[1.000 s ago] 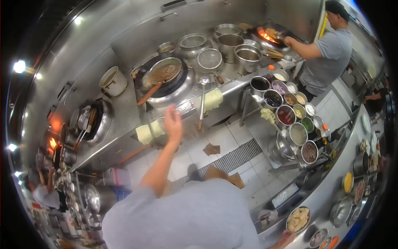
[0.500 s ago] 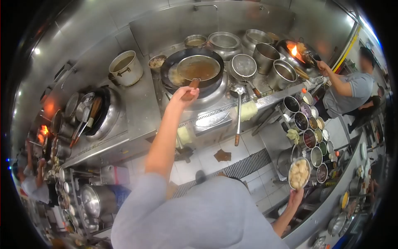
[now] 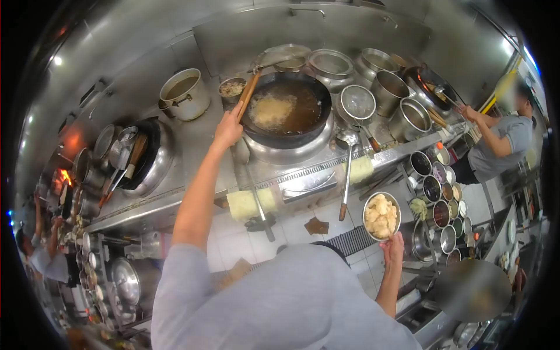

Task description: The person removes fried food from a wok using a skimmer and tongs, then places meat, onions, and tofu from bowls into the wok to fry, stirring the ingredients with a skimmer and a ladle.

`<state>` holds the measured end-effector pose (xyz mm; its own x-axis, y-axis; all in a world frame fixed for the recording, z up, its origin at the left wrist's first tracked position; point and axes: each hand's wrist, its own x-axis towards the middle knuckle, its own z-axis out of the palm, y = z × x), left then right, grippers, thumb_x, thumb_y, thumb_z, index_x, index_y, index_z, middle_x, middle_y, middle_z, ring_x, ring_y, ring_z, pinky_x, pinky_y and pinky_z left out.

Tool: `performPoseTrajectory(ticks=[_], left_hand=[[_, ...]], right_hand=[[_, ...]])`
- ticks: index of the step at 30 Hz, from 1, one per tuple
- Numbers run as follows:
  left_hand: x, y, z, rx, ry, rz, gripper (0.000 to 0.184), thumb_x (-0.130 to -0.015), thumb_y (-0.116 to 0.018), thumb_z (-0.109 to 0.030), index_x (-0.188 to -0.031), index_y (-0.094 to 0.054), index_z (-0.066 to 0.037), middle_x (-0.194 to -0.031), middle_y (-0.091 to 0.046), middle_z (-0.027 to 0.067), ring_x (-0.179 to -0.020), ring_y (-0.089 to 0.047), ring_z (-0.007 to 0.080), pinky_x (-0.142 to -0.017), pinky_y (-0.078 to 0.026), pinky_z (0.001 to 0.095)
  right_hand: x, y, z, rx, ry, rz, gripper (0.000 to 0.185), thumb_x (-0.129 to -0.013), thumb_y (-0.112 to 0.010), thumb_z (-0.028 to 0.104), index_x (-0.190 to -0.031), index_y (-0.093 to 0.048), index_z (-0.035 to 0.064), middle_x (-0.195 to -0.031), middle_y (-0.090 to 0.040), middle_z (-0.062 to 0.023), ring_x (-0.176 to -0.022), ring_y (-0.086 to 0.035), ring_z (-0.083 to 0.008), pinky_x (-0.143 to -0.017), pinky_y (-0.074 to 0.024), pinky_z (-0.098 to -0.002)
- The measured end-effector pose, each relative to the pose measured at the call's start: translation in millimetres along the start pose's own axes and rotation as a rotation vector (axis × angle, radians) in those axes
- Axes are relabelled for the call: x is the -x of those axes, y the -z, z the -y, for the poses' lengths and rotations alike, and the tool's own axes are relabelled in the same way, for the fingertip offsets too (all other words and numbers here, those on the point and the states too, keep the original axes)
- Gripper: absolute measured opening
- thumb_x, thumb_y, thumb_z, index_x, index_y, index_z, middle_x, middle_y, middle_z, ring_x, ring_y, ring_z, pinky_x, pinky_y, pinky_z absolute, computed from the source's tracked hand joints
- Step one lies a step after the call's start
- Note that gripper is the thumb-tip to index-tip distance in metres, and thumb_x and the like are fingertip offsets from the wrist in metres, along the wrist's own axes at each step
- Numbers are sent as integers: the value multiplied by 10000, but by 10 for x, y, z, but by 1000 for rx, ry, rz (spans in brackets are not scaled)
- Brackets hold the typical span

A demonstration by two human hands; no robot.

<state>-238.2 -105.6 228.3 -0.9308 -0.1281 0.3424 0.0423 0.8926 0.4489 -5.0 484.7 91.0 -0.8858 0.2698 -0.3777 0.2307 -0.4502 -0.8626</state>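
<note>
My left hand is wrapped round the wooden handle of a large skimmer, raised at the back of the wok and seen nearly edge-on. Below it the black wok holds brown oil, with a pale patch of foam bubbling on the left side. My right hand grips a metal bowl of pale, lumpy food pieces by its near edge, out over the floor in front of the stove.
Right of the wok lie a round mesh strainer and a long ladle whose handle juts past the stove edge. Tall pots stand behind. At left is a white pot. A co-worker works at another wok on the right.
The skimmer has risen out of the wok and tipped toward the back, as my left hand moved left and up. My right hand has brought the bowl left and upward, nearer the stove.
</note>
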Motion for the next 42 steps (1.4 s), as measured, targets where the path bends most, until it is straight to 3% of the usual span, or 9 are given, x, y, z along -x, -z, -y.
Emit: performPoseTrajectory(ticks=[4, 11, 13, 25, 28, 30, 31, 33, 42], left_hand=[[297, 82, -225, -314, 60, 97, 620, -850, -483, -46, -1399, -405, -322, -1001, -497, 172, -878, -621, 380, -788, -491, 492], [1118, -130, -283, -319, 72, 53, 614, -828, -489, -13, -1387, -432, -260, -984, -495, 163, -818, -612, 367, -717, -503, 473], [1303, -137, -359, -293, 67, -13, 570, -816, -491, 14, -1354, -478, -175, -951, -518, 166, -770, -602, 371, -686, -499, 469], [2011, 220, -839, -310, 213, 61, 600, -803, -493, 26, -1356, -488, -208, -933, -527, 132, -771, -615, 332, -659, -518, 445], [2048, 421, -978, -324, 230, 110, 594, -790, -499, 28, -1340, -506, -194, -928, -530, 125, -768, -620, 318, -646, -523, 429], [2034, 528, -1066, -314, 238, 106, 592, -783, -503, 28, -1334, -511, -187, -924, -530, 124, -760, -621, 312, -640, -525, 424], [2028, 547, -1078, -303, 231, 110, 591, -776, -507, 29, -1329, -516, -180, -920, -531, 124, -752, -622, 307, -634, -527, 418], [2047, 529, -1063, -285, 242, 82, 592, -765, -519, 30, -1322, -520, -169, -910, -531, 123, -747, -621, 309, -624, -528, 415], [2133, 547, -1056, -151, 244, 108, 512, -813, -550, -38, -1310, -532, -163, -898, -523, 114, -770, -610, 315, -641, -528, 429]], right_hand=[[-344, -199, 44, 9, 8, 58, 129, -866, -466, 64, -982, -517, 42, -800, -631, -104, -540, -613, -147, -432, -547, -264], [-1293, -715, 283, 146, 67, 230, 141, -893, -500, 105, -998, -526, 15, -872, -623, -114, -579, -610, -162, -442, -544, -269], [-1508, -1132, 466, 156, 70, 292, 128, -896, -509, 126, -965, -521, 20, -851, -601, -95, -570, -595, -165, -433, -536, -286], [-2985, -3890, 978, 463, 215, 399, 102, -877, -478, 124, -893, -504, 26, -747, -552, -91, -559, -614, -194, -408, -541, -310], [-3087, -4636, 885, 907, 372, 320, 191, -865, -472, 152, -986, -514, 11, -880, -577, -154, -628, -652, -265, -444, -553, -378], [-3488, -5028, 479, 1302, 911, 316, 218, -862, -492, 138, -1040, -502, 14, -956, -573, -221, -718, -665, -363, -536, -569, -420], [-3417, -5194, 417, 1299, 919, 332, 218, -862, -492, 138, -1040, -502, 14, -956, -573, -221, -718, -665, -363, -536, -569, -420], [-3196, -5502, 238, 1510, 1310, 289, 160, -852, -549, 106, -992, -541, 30, -988, -565, -223, -767, -649, -405, -718, -541, -478], [-2989, -5886, 1081, 1543, 1716, 152, 148, -854, -523, 60, -1002, -536, 64, -1015, -540, -182, -721, -666, -339, -604, -558, -420]])
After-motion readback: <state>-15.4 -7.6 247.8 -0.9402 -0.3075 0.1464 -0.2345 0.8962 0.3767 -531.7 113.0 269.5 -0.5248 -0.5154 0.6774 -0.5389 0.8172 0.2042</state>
